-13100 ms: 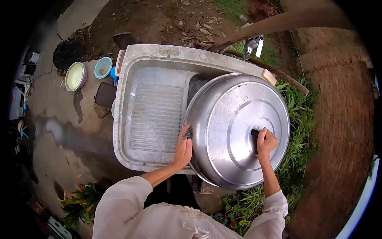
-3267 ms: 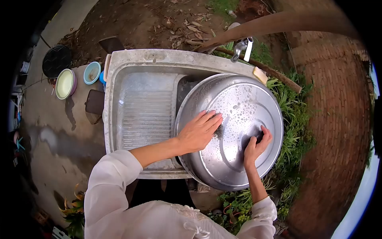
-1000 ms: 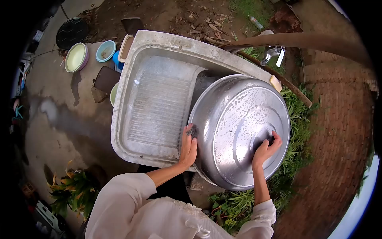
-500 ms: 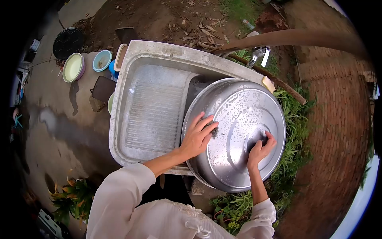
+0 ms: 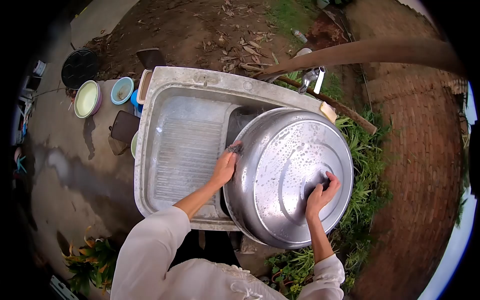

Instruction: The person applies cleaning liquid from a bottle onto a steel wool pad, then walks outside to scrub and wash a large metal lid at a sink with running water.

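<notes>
Head cam | left hand presses scrubber on lid left rim | right hand grips knob, lid tilted over sink

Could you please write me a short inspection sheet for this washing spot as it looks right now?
Surface: concrete sink with ribbed washboard, wet.
Job's things: big metal lid, soapy, tilted over the sink's basin; scouring pad at its left rim.
Clutter: two bowls, black basin, soap bar.
Grippers: left hand presses the pad; right hand grips the lid's knob.
Cables: nothing seen.
Surroundings: tap, grass, brick wall.
</notes>
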Demonstrator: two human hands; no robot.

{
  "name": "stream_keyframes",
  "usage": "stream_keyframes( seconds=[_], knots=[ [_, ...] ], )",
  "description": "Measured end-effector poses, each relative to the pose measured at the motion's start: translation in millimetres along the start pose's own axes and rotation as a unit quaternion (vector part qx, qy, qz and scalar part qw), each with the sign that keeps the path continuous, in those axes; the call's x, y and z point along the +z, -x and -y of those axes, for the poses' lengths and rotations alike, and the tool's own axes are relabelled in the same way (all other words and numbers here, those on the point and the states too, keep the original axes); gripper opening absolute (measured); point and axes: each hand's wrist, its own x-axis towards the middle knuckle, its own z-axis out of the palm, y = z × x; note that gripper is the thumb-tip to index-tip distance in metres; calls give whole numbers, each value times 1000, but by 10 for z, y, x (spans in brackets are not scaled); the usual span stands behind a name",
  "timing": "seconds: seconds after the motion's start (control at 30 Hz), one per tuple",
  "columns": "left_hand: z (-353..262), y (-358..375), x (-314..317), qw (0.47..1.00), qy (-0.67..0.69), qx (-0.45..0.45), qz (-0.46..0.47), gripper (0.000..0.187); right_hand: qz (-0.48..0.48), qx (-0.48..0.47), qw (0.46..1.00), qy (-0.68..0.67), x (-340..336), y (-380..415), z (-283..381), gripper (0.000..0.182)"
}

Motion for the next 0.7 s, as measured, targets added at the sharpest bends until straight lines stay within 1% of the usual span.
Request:
stream_keyframes(
  seconds=[0.07,0.13,0.17,0.2,0.23,0.3,0.33,0.37,0.4,0.43,0.47,0.5,0.53,0.57,0.63,0.67,0.7],
  knots=[
    [-33,-521,12,995,-87,-19,35,24,2,-2,1000,1,1,-2,17,41],
    [138,-956,105,994,-77,-18,70,23,8,-3,1000,5,-23,-12,12,42],
    [109,-880,133,995,-70,-21,69,23,13,2,1000,0,-33,-24,-15,44],
    [45,-741,103,997,-58,-24,33,23,21,11,1000,-9,-38,-9,-36,46],
    [-44,-635,41,998,-51,-21,-6,23,38,21,999,-22,-73,-12,-95,51],
    [132,-95,20,997,9,-28,-69,21,74,-1,994,-83,-170,-55,-89,56],
    [161,247,8,992,21,-82,-91,19,79,-43,991,-95,-210,-85,-55,58],
    [119,590,-14,992,12,-65,-109,19,113,-74,986,-98,-242,-117,-92,62],
    [107,873,5,991,24,-4,-130,21,128,-76,982,-118,-236,-134,-89,63],
    [94,1107,0,991,17,-4,-132,21,142,-78,977,-136,-212,-139,-63,63],
    [97,1303,0,992,-4,-38,-122,24,144,-77,976,-141,-168,-130,14,63],
    [14,1368,-7,991,-23,-75,-112,30,146,-38,977,-153,-128,-111,121,63],
    [-23,1328,0,985,-1,-128,-119,36,149,1,976,-161,-107,-98,212,63],
    [34,1171,-8,984,1,-134,-118,36,166,16,971,-171,-72,-122,274,61],
    [222,851,-7,978,60,-145,-139,35,165,31,967,-194,-15,-120,256,60],
    [203,762,-22,979,32,-145,-137,34,151,40,970,-187,-43,-97,264,60],
    [98,694,-14,979,37,-149,-136,34,144,36,971,-188,-95,-54,151,60]
  ],
)
